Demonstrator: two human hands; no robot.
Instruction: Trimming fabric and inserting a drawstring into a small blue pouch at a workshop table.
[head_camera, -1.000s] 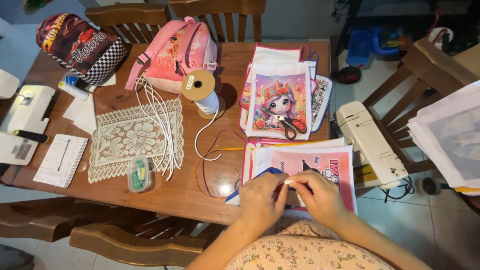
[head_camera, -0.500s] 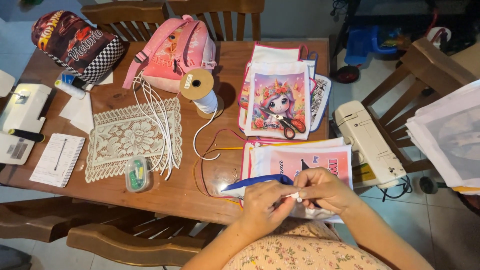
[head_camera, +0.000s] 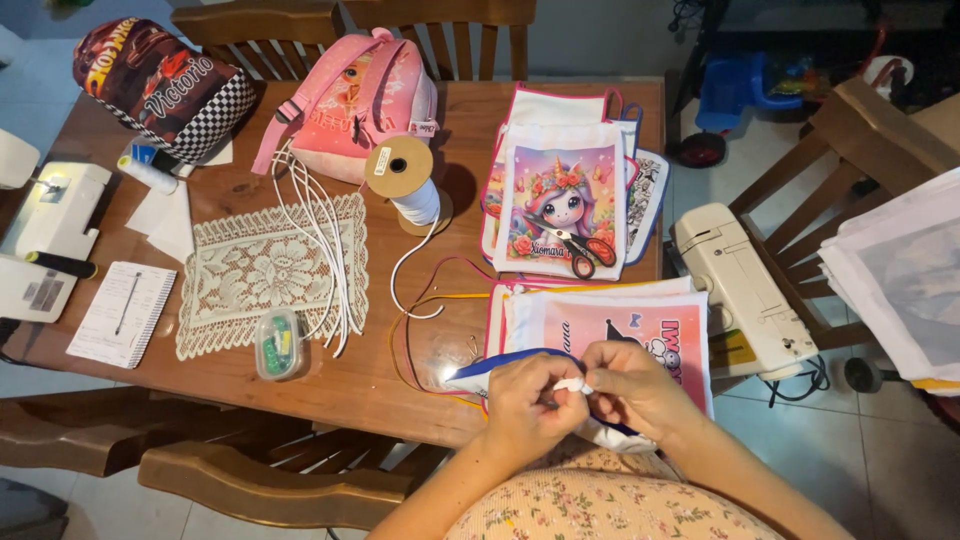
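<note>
Wooden table (head_camera: 330, 385): both hands pinch white cord (head_camera: 572, 385), lying left-right.

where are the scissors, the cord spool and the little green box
scissors (head_camera: 583, 251): head view, on the pivot where the blades meet the handles
cord spool (head_camera: 412, 196): head view, on the wound white cord
little green box (head_camera: 277, 343): head view, on its clear lid

Probably a home: wooden dining table (head_camera: 300, 390) (doily (head_camera: 265, 270)), chairs (head_camera: 250, 485).

Blue-edged white bag (head_camera: 480, 372), near table edge
</note>
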